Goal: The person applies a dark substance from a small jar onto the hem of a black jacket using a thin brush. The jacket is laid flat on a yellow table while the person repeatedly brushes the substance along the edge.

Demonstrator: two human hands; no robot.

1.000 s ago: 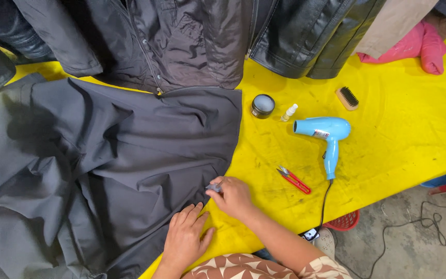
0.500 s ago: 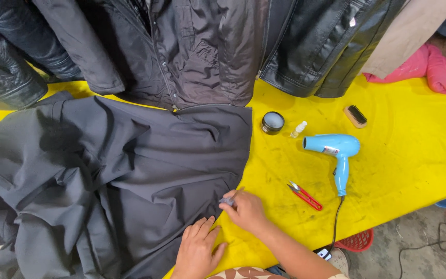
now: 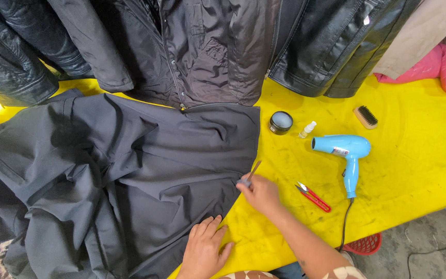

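A dark grey garment [image 3: 114,175] lies spread over the yellow table [image 3: 414,170]. My left hand [image 3: 203,252] rests flat, fingers apart, on its lower hem. My right hand [image 3: 260,193] pinches a thin metal tool [image 3: 253,171] right at the garment's right edge, the tool's tip pointing up and to the right.
Red thread snips [image 3: 313,197] lie just right of my right hand. A blue hair dryer [image 3: 346,153], a round dark tin [image 3: 281,122], a small white bottle [image 3: 307,129] and a wooden brush [image 3: 365,117] sit farther back. Dark jackets [image 3: 207,46] hang along the far edge; a pink cloth [image 3: 437,64] lies at the right.
My right hand has lifted slightly and the thin metal tool now shows above its fingers. The view has shifted, showing more of the hanging jackets. My left hand stays on the hem.
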